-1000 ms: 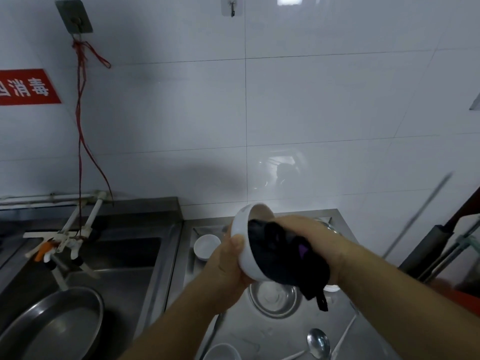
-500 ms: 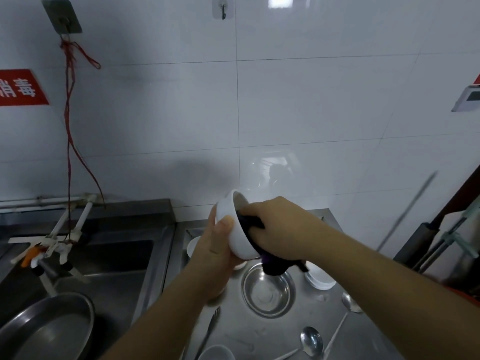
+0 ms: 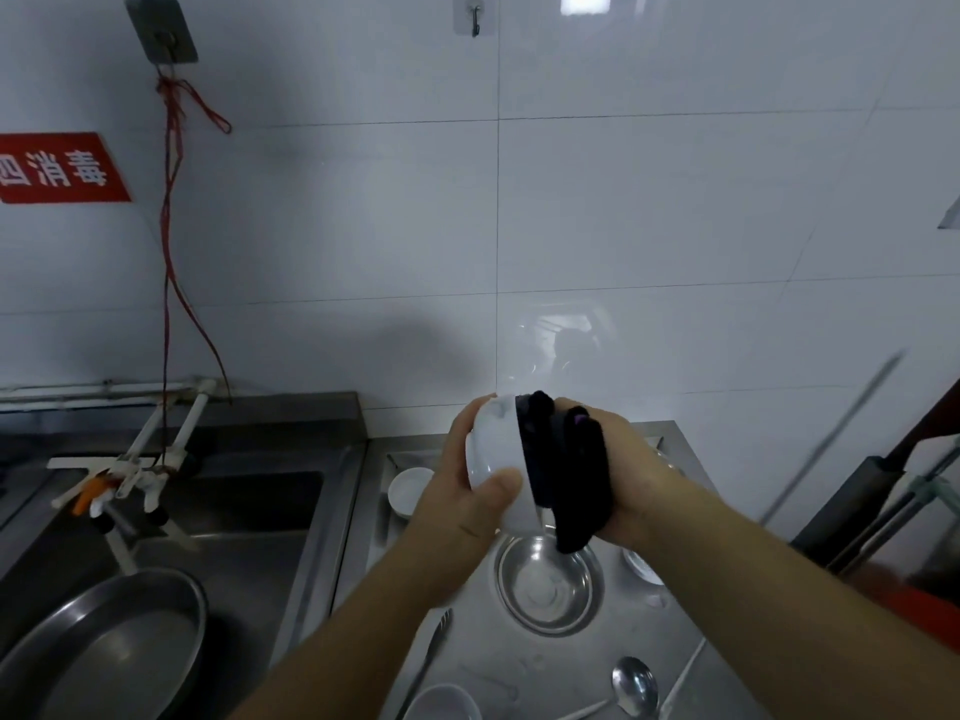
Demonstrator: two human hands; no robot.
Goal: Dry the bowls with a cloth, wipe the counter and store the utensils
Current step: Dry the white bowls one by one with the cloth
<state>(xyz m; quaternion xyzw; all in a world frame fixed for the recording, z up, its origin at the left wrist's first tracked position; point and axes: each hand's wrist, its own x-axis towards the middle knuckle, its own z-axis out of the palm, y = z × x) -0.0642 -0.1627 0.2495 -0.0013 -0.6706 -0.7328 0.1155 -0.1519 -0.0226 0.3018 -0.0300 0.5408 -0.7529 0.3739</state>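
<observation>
Drying stage, early: your left hand [image 3: 467, 506] grips the white bowl [image 3: 496, 449] above the counter [image 3: 613, 652] while your right hand [image 3: 631, 485] presses the dark cloth [image 3: 566, 475] into it, leaving the metal bowl [image 3: 548, 584], counter wiping and spoon [image 3: 634, 685] storage seemingly undone.

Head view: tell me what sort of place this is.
Probably a commercial or canteen kitchen's dishwashing area: a stainless steel sink beside a steel counter with bowls and spoons, white tiled walls, and a red wall sign.

Bowl [image 3: 496, 449] turned sideways; cloth [image 3: 566, 475] now covers its mouth.
</observation>
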